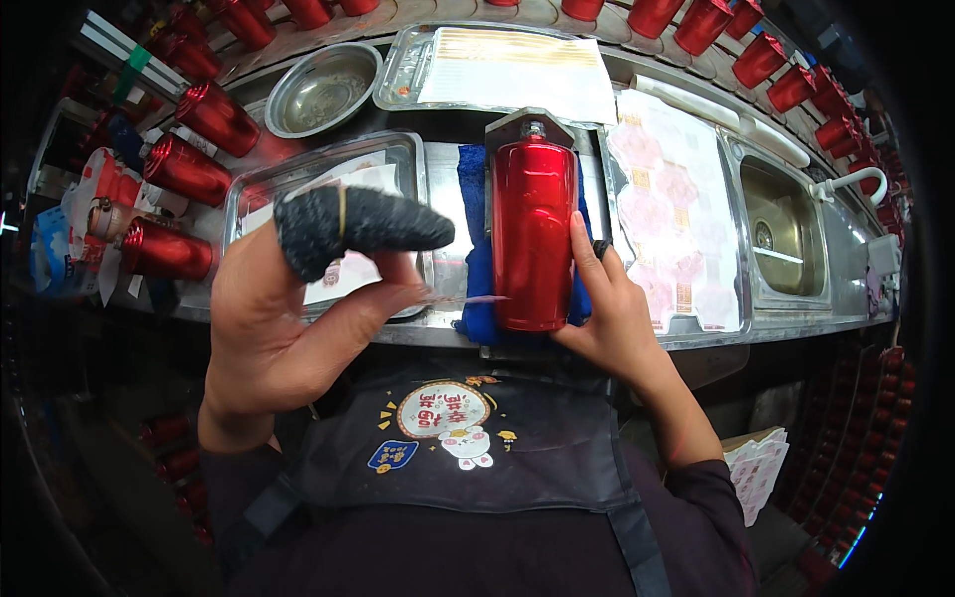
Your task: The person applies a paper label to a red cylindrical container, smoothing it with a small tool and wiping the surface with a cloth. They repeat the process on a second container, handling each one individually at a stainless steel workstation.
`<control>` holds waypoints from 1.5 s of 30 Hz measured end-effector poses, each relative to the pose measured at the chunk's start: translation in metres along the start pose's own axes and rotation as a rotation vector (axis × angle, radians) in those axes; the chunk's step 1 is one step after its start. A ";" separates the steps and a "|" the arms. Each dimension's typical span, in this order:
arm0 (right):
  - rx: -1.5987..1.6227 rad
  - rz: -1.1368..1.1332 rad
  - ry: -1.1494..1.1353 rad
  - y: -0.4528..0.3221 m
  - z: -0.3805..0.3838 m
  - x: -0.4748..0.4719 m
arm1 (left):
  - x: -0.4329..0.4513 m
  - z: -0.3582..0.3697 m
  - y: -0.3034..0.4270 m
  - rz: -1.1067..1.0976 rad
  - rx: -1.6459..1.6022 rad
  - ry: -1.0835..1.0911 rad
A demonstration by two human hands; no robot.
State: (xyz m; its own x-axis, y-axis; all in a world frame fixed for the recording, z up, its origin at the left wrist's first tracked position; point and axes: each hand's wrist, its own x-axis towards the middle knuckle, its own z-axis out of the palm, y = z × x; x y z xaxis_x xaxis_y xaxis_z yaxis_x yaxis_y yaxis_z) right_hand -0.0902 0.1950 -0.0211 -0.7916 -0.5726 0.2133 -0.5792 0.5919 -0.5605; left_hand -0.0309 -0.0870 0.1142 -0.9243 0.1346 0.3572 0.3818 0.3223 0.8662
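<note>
A glossy red bottle (534, 239) lies on a blue cloth (474, 298), its neck pointing away from me against a metal stop (501, 133). My right hand (615, 317) holds the bottle at its lower right, fingers along the side and thumb near the base. A dark band circles one finger. Left of the bottle, my left hand (298, 313) pinches a thin pinkish film or decal (474, 299), seen nearly edge-on, between thumb and finger. The film's tip reaches the lower part of the bottle in the view; whether it touches cannot be told. A black textured finger cover (373, 220) wraps my left index finger.
A metal tray (425, 175) with printed sheets lies behind my left hand. Beyond are a metal bowl (324, 89) and another tray (406, 67) with paper. Pink decal sheets (671, 216) and a sink (780, 224) are rightward. Red bottles (186, 170) stand left; several line a conveyor (552, 26).
</note>
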 end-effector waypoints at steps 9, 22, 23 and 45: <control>0.804 0.342 -0.249 0.017 -0.041 0.004 | 0.070 0.044 -0.042 -0.139 -0.049 -0.153; 0.616 0.414 -0.040 -0.011 -0.002 0.001 | 0.089 0.072 -0.096 -0.004 0.068 -0.057; 0.624 0.425 -0.051 -0.013 -0.004 0.001 | 0.088 0.071 -0.096 0.022 0.094 -0.060; 0.400 0.259 0.043 -0.008 -0.010 -0.001 | 0.008 0.079 -0.137 -0.335 -0.318 0.057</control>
State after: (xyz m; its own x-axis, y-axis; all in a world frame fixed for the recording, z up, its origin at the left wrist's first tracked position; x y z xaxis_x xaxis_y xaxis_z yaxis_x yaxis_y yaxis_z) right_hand -0.0867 0.1968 -0.0091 -0.9123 -0.4059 0.0542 -0.2482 0.4428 -0.8616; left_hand -0.0902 -0.0563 -0.0292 -0.9986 0.0178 0.0499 0.0505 0.0352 0.9981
